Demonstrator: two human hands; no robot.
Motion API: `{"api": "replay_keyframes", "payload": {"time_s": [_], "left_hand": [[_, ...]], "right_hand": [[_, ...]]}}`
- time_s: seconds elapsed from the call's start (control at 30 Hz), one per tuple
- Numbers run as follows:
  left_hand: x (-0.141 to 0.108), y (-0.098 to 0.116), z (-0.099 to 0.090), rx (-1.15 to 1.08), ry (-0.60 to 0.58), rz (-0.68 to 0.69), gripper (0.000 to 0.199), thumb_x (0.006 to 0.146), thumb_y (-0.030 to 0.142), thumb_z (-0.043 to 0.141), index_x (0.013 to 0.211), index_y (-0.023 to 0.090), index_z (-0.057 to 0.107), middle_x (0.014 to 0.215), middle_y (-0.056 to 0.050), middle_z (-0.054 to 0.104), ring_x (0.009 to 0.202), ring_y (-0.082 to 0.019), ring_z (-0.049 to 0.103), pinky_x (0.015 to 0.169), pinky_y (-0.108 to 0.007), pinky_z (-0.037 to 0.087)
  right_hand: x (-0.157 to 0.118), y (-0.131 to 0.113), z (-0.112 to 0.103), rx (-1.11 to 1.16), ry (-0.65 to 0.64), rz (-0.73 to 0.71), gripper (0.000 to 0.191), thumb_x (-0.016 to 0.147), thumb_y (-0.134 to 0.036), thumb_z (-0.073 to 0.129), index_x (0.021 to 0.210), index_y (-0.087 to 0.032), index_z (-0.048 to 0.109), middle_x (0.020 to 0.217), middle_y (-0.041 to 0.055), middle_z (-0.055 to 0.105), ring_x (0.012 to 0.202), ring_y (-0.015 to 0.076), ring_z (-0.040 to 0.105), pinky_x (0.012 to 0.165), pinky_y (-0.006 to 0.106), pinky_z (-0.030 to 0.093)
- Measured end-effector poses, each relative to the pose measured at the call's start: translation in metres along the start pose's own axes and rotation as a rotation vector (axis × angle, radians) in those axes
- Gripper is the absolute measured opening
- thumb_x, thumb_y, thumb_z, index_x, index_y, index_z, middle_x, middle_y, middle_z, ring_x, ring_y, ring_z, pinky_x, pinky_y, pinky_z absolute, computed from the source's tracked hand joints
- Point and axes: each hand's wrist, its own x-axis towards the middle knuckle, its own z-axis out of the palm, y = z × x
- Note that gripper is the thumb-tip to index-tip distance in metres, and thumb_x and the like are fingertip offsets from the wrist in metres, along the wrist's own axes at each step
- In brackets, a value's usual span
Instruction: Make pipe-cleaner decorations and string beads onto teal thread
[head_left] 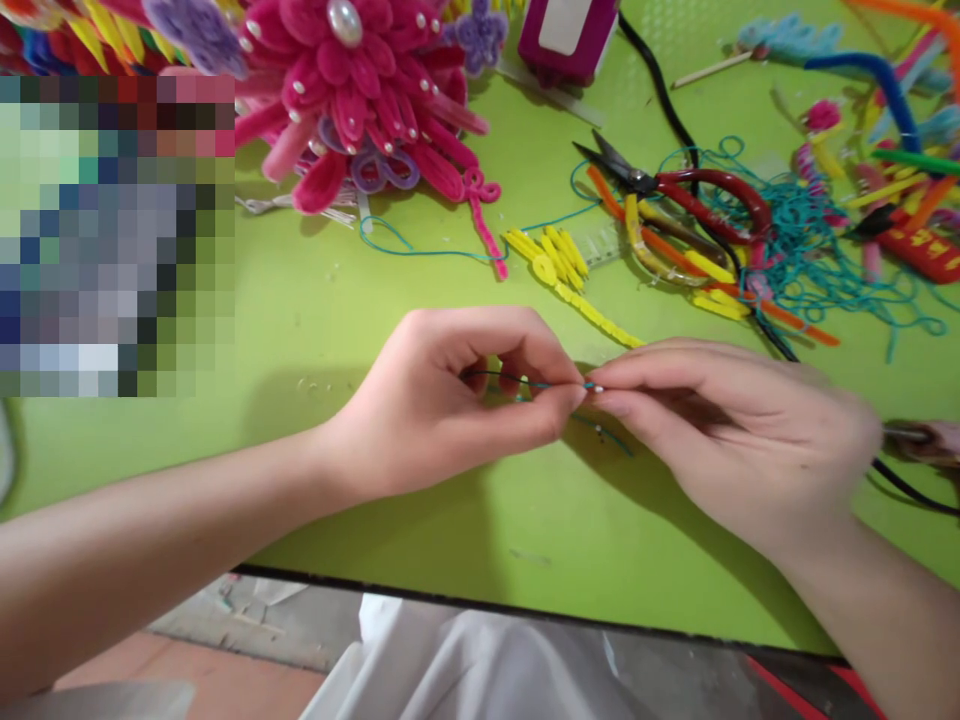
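Observation:
Over the green table my left hand point(465, 400) pinches a thin teal cord point(541, 384) between thumb and index finger. A darker stretch of it runs back into the curl of that hand. Fingertips nearly touching the left ones, my right hand point(739, 430) is closed in a pinch at a tiny white bead point(598, 389) on the cord. Its fingers partly cover the bead. Below the fingertips hangs a teal cord end point(619, 440) with tiny bead-like specks near it.
Red-handled scissors point(720, 195) lie beyond my right hand, near a teal cord tangle point(817, 240) and yellow fuzzy pieces point(566, 270). A large pink fuzzy flower point(352, 110) stands at the back. A black cable point(667, 95) crosses the right side. The table's dark front edge point(525, 607) is near me.

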Motion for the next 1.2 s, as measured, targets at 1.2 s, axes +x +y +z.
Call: {"api": "replay_keyframes", "payload": {"time_s": [1.2], "left_hand": [[-0.0005, 0.0007, -0.0001, 0.027, -0.030, 0.027, 0.009, 0.089, 0.014, 0.074, 0.083, 0.020, 0.076, 0.070, 0.002, 0.070, 0.058, -0.008, 0.055, 0.049, -0.021, 0.039]], "right_hand": [[0.0030, -0.0059, -0.0013, -0.159, -0.014, -0.125, 0.024, 0.094, -0.010, 0.074, 0.102, -0.032, 0.080, 0.094, -0.0016, 0.083, 0.077, 0.0164, 0.079, 0.073, 0.027, 0.065]]}}
